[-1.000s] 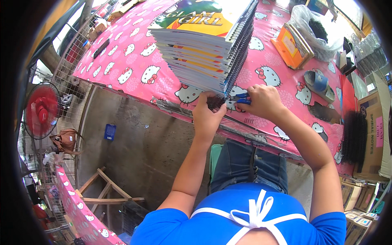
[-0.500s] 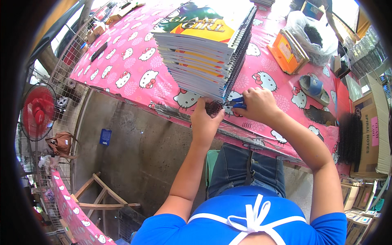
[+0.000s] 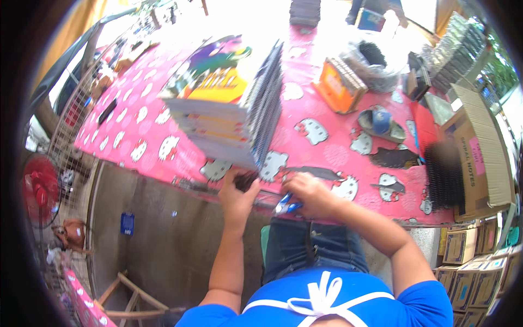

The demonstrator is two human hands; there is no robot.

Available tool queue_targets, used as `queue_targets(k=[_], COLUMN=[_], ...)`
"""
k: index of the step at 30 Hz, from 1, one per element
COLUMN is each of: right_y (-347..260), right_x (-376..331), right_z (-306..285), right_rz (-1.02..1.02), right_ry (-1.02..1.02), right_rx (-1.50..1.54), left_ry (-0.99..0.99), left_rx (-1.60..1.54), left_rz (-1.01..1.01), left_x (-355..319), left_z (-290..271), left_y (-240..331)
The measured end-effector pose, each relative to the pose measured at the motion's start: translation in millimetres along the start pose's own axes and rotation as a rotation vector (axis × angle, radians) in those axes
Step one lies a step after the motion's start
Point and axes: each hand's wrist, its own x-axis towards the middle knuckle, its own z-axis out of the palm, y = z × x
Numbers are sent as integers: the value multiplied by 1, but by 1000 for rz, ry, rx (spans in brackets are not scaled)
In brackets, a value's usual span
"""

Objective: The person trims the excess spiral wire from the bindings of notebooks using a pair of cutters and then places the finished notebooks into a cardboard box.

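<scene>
A tall stack of spiral notebooks (image 3: 210,128) with colourful covers stands near the table's front edge, its black coil bindings (image 3: 265,106) facing right. At the near bottom corner of the stack is my left hand (image 3: 234,199), closed around a small dark bunch of coil pieces (image 3: 245,181). My right hand (image 3: 310,193) is to its right, over the table edge, apart from the stack. It grips blue-handled pliers (image 3: 287,205) whose head points down toward me; motion blurs the tool.
On the pink patterned table (image 3: 305,152) stand an orange-covered notebook pile (image 3: 338,87), a blue and grey slipper (image 3: 381,124) and a clear bag of black coils (image 3: 373,65). Bundled black coils (image 3: 444,182) lean by a cardboard box (image 3: 485,158) at right. A red fan (image 3: 41,191) stands left.
My right hand has pulled the pliers away from the stack's bottom corner, toward me. My left hand stays by the corner with the coil pieces. The whole view has shifted.
</scene>
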Motion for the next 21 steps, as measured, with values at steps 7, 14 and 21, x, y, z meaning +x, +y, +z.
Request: queue_targets(k=[7,14,21], right_y=[46,171,128], right_x=[-23,20,24], right_z=[-30,-263,-371], right_rz=[9,313,249], right_ry=[261,818,1242], right_rx=[-40,-563,-360], left_ry=[-72,-493,-609], left_rx=[-29,-461,-673], left_rz=[-148,-400,-485], left_x=[-14,-18,30], left_z=[6,61,153], left_y=[9,87,124])
